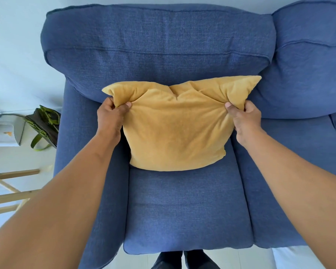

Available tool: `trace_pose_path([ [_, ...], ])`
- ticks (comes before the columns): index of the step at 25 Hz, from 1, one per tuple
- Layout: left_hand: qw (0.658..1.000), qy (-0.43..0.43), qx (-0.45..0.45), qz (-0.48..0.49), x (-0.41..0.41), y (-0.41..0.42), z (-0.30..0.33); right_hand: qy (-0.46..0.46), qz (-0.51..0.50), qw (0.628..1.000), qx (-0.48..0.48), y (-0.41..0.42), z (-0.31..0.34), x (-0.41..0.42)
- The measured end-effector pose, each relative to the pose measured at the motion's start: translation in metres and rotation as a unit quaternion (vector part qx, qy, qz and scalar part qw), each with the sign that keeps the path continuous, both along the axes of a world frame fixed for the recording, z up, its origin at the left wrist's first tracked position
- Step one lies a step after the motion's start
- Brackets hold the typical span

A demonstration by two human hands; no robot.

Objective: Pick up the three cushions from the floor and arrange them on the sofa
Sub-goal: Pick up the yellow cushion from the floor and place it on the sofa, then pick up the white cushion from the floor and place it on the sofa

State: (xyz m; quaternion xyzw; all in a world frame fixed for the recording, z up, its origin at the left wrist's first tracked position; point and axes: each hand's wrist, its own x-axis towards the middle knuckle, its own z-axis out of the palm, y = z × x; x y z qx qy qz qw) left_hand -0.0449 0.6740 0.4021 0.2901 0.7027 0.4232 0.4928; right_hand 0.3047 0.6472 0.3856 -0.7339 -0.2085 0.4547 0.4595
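I'm seeing 1 yellow cushion (176,131) sitting on the blue sofa (182,206), at the back of the seat, top edge leaning against the backrest cushion. Left hand (110,118) is pinching the cushion's upper-left corner, thumb on the front, fingers tucked behind. Right hand (244,119) is pinching the upper-right corner the same way. Fabric is bunching at both grips and the top edge is dipping in the middle. Bottom edge is resting on the seat. A green-and-brown bag (44,125) is lying off the sofa's left arm, beside a wooden frame (10,191).
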Motion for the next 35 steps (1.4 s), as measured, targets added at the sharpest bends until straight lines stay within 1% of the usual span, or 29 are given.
trace_pose_path([
  [2,0.999,0.008,-0.036,-0.001,0.0,-0.001,-0.008,-0.002,-0.007,1.0,-0.03,0.003,-0.01,-0.008],
  [4,0.998,0.026,-0.064,-0.011,0.004,0.0,-0.008,-0.026,-0.016,0.998,-0.051,0.005,-0.012,-0.012],
  [8,0.996,0.065,-0.068,-0.008,0.006,0.002,0.008,-0.059,-0.014,0.996,-0.072,0.006,-0.001,-0.01],
  [10,0.992,0.107,-0.069,-0.015,0.008,-0.01,0.017,-0.08,0.009,0.993,-0.091,-0.001,0.01,-0.008],
  [14,0.984,0.162,-0.074,-0.031,0.023,-0.066,0.036,-0.183,0.105,0.971,-0.109,-0.045,0.044,-0.01],
  [17,0.971,0.195,-0.094,-0.098,0.044,-0.114,0.051,-0.184,0.142,0.966,-0.114,-0.09,0.065,-0.011],
  [20,0.953,0.221,-0.081,-0.189,0.064,-0.147,0.06,-0.183,0.154,0.965,-0.106,-0.135,0.075,-0.008],
  [23,0.924,0.257,-0.059,-0.278,0.085,-0.166,0.068,-0.229,0.187,0.947,-0.128,-0.174,0.083,-0.006],
  [25,0.9,0.283,-0.024,-0.33,0.098,-0.172,0.073,-0.27,0.217,0.928,-0.139,-0.195,0.089,-0.005],
  [26,0.884,0.296,0.001,-0.361,0.106,-0.176,0.077,-0.291,0.225,0.92,-0.137,-0.207,0.092,-0.003],
  [28,0.842,0.332,0.044,-0.423,0.123,-0.181,0.082,-0.344,0.234,0.899,-0.136,-0.226,0.094,0.001],
  [30,0.796,0.362,0.075,-0.479,0.143,-0.188,0.089,-0.37,0.213,0.891,-0.155,-0.249,0.094,0.009],
  [32,0.77,0.373,0.097,-0.508,0.161,-0.194,0.092,-0.379,0.198,0.889,-0.167,-0.269,0.094,0.016],
  [35,0.726,0.361,0.143,-0.567,0.197,-0.212,0.091,-0.39,0.147,0.887,-0.197,-0.315,0.101,0.036],
])
